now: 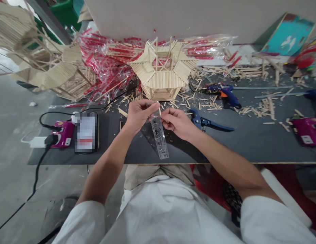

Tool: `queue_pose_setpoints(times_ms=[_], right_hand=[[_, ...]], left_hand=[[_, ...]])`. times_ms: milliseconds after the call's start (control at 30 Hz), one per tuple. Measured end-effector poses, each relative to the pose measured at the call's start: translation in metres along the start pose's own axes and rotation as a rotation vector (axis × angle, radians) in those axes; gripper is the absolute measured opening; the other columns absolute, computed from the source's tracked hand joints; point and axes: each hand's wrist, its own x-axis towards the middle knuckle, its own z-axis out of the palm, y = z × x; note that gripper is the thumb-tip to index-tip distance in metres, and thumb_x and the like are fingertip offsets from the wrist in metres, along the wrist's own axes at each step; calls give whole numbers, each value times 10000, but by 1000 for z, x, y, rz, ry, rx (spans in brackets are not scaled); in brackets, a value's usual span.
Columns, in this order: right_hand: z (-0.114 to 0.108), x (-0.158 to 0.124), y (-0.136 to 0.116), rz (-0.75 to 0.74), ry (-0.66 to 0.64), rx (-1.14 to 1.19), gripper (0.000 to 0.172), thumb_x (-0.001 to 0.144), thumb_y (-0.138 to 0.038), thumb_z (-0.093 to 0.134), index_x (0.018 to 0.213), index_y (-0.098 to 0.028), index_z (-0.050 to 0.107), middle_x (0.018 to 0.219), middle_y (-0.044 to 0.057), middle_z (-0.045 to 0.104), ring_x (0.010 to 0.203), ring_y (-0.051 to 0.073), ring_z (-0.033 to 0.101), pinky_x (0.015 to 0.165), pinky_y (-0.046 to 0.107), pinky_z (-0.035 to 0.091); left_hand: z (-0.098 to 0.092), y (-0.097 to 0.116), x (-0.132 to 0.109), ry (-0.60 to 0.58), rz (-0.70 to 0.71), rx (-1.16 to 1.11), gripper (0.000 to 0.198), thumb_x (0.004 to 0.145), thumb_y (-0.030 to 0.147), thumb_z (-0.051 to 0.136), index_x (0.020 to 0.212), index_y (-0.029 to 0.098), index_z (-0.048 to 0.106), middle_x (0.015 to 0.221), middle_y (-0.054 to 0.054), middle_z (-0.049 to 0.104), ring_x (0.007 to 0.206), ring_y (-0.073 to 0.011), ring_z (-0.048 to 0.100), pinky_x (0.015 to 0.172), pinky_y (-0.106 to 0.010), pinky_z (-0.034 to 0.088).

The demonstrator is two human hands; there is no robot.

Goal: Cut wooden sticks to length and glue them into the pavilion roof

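My left hand (139, 116) is closed on the upper end of a clear plastic ruler (160, 140) with cut-out shapes, its thumb on top. A short pale wooden stick (159, 108) lies against the ruler at the left thumb tip. My right hand (177, 122) has its fingers pinched at the stick's lower end, close to the ruler's edge. Behind both hands stands a wooden stick model (164, 79) with a several-sided, sloping roof. Just right of my right hand lies a blue-handled cutter (198, 120).
A phone (86, 132) and a purple power strip (64, 134) with cables lie at left. Larger stick models (68, 73) stand beyond them. Plastic-wrapped sticks (107, 64) line the back. A blue glue gun (227, 95) and scattered stick pieces (259, 113) are at right.
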Motion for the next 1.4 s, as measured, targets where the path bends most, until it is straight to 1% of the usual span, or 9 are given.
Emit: queue_pose_setpoints(times_ms=[167, 267, 433, 567, 733, 967, 1200, 1400], right_hand=[[-1, 0, 2, -29, -13, -14, 313, 710, -328, 892, 768, -195, 615, 573, -91, 512, 478, 48, 437, 471, 200, 256], [1, 0, 3, -36, -4, -22, 311, 706, -324, 879, 760, -203, 598, 553, -101, 486, 464, 45, 408, 463, 198, 235], [6, -1, 7, -30, 50, -34, 269, 729, -303, 815, 762, -222, 561, 532, -115, 444, 435, 37, 351, 448, 197, 184], [10, -2, 11, -42, 83, -12, 269, 733, -322, 791, 759, -230, 539, 540, -114, 443, 432, 36, 341, 446, 199, 188], [12, -4, 10, -38, 68, 3, 295, 742, -342, 802, 776, -236, 529, 542, -119, 444, 431, 37, 338, 447, 202, 200], [13, -4, 12, -54, 74, 30, 294, 742, -328, 817, 758, -229, 540, 534, -116, 446, 434, 35, 347, 443, 198, 196], [15, -5, 17, -74, 107, 24, 250, 768, -320, 774, 738, -234, 541, 512, -105, 454, 424, 41, 346, 439, 206, 193], [16, -5, 20, -65, 152, 30, 276, 767, -337, 799, 744, -235, 544, 532, -103, 428, 448, 43, 311, 441, 206, 202]], left_hand=[[3, 3, -1, 6, 13, 23, 347, 760, 476, 964, 740, 171, 798, 542, 21, 610, 427, -60, 496, 408, -194, 398], [3, 2, 0, 13, 21, 38, 347, 762, 477, 961, 748, 169, 802, 543, 21, 607, 423, -61, 495, 407, -198, 397], [4, 1, -1, 16, 29, 66, 333, 766, 468, 954, 748, 174, 799, 540, 26, 604, 420, -57, 479, 411, -200, 392], [4, 2, -2, 35, 42, 101, 331, 769, 472, 954, 766, 173, 813, 547, 23, 611, 429, -62, 484, 413, -204, 398], [4, 4, -3, 40, 53, 126, 355, 770, 493, 954, 748, 171, 806, 538, 21, 603, 433, -71, 491, 418, -214, 393], [3, 1, -2, 36, 58, 138, 287, 819, 438, 914, 769, 177, 807, 561, 22, 613, 435, -68, 492, 418, -210, 387], [6, 3, -3, 30, 62, 132, 309, 772, 460, 939, 755, 180, 810, 563, 18, 622, 438, -70, 495, 424, -214, 389], [6, 3, -3, 36, 94, 162, 320, 784, 463, 935, 742, 178, 797, 565, 20, 614, 449, -73, 497, 432, -217, 389]])
